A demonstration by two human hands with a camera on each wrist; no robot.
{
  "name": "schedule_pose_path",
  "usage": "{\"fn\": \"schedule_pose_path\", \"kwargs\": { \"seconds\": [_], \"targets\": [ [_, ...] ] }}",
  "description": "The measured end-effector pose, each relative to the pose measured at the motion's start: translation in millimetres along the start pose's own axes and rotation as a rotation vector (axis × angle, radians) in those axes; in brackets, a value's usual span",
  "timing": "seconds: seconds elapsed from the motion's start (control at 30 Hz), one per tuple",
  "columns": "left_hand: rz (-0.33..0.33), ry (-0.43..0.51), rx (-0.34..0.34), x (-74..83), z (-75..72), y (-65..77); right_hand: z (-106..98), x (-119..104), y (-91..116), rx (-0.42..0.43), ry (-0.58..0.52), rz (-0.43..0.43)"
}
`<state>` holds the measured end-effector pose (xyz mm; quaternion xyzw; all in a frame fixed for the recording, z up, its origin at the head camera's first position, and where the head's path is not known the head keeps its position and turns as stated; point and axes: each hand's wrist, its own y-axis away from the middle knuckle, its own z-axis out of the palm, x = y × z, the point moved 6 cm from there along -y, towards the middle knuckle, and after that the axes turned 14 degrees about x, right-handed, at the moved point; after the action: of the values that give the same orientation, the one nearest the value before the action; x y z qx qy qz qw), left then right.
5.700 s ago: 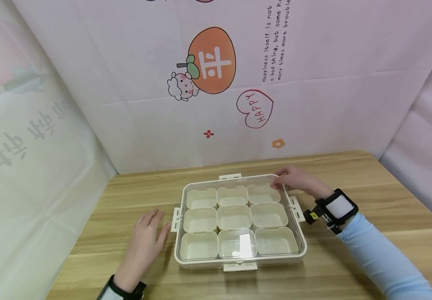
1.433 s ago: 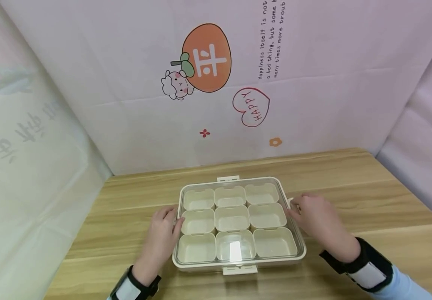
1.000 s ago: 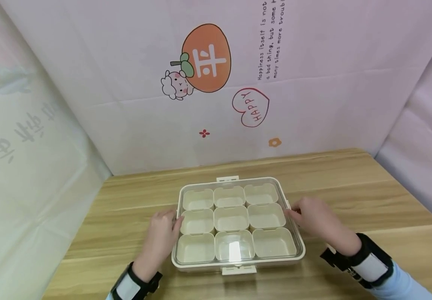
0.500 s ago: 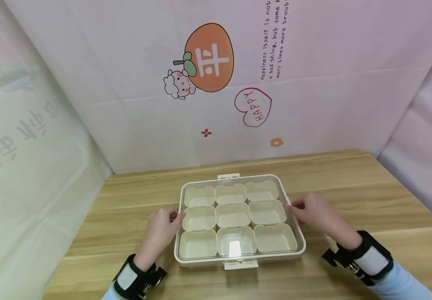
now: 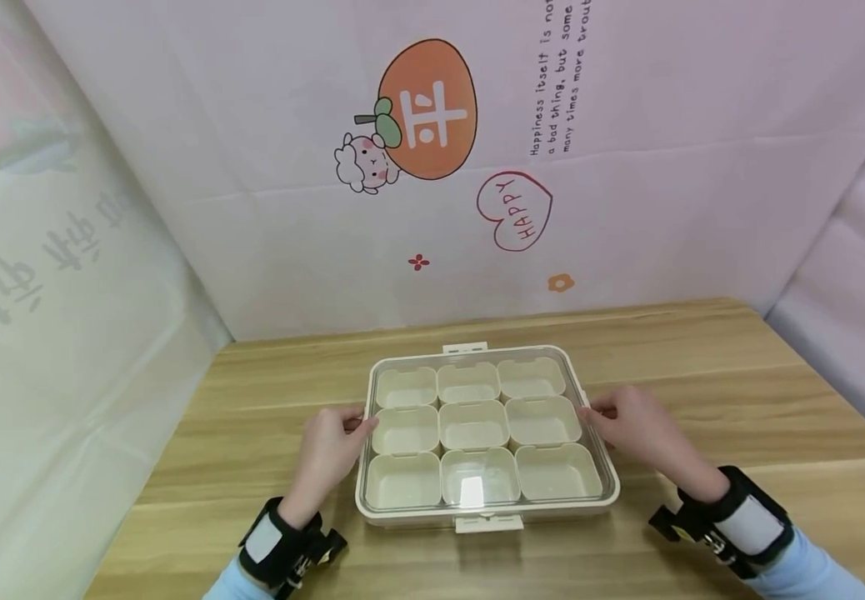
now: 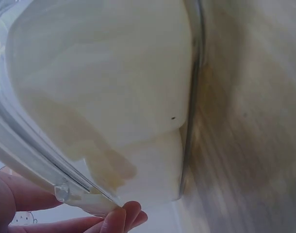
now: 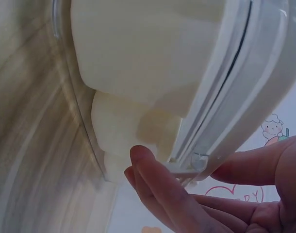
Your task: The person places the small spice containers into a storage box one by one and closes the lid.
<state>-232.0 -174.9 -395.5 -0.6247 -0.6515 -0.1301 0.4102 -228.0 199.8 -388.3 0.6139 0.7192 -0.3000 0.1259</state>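
Observation:
A cream box (image 5: 402, 520) with a clear lid (image 5: 603, 479) sits on the table, and several pale cups (image 5: 475, 423) show through it. My left hand (image 5: 327, 446) grips the box's left side latch (image 6: 92, 201), thumb up at the lid rim, fingertips (image 6: 133, 209) at the latch's lower edge. On the opposite side my right hand (image 5: 642, 429) pinches the right latch (image 7: 182, 170), its thumb against the lid edge and fingertips (image 7: 142, 154) curled under. The front latch (image 5: 488, 524) and the back latch (image 5: 465, 348) stick outward.
The wooden table (image 5: 267, 375) ends at a printed white cloth (image 5: 290, 267) behind the box. More cloth hangs at the left and right sides. Each wrist wears a black strap (image 5: 736, 521) with a small camera.
My right hand has come from the back right corner to the right latch, and my left hand from the table to the left latch. Both side latches, sticking out before, now point down.

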Motion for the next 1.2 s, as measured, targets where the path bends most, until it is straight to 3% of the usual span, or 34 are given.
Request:
{"fn": "schedule_pose_path", "kwargs": {
  "seconds": [0.57, 0.73, 0.83, 0.93, 1.0, 1.07, 1.2],
  "targets": [
    [-0.037, 0.022, -0.007, -2.6, 3.1, 1.0, -1.0, -3.1, 4.2, 0.001, 0.020, 0.004],
    [0.014, -0.009, -0.024, -1.7, 1.8, 1.7, 2.0, -1.2, 5.1, -0.015, -0.005, 0.009],
    [0.140, -0.107, -0.012, 7.8, -1.6, 7.0, 5.2, 4.0, 6.8, -0.060, -0.022, 0.035],
    [0.362, -0.230, 0.080, 28.0, -7.5, 17.8, -0.2, 7.2, 2.8, -0.067, 0.008, 0.051],
    [0.504, -0.262, 0.154, 43.9, -9.9, 27.4, -9.2, 3.4, -5.3, -0.039, 0.055, 0.031],
    [0.637, -0.259, 0.207, 58.3, -9.0, 38.0, -18.3, -7.6, -15.9, -0.004, 0.099, -0.036],
    [0.784, -0.153, 0.179, 78.5, 1.8, 55.9, -18.7, -39.2, -37.7, -0.001, 0.150, -0.267]
  ]
}}
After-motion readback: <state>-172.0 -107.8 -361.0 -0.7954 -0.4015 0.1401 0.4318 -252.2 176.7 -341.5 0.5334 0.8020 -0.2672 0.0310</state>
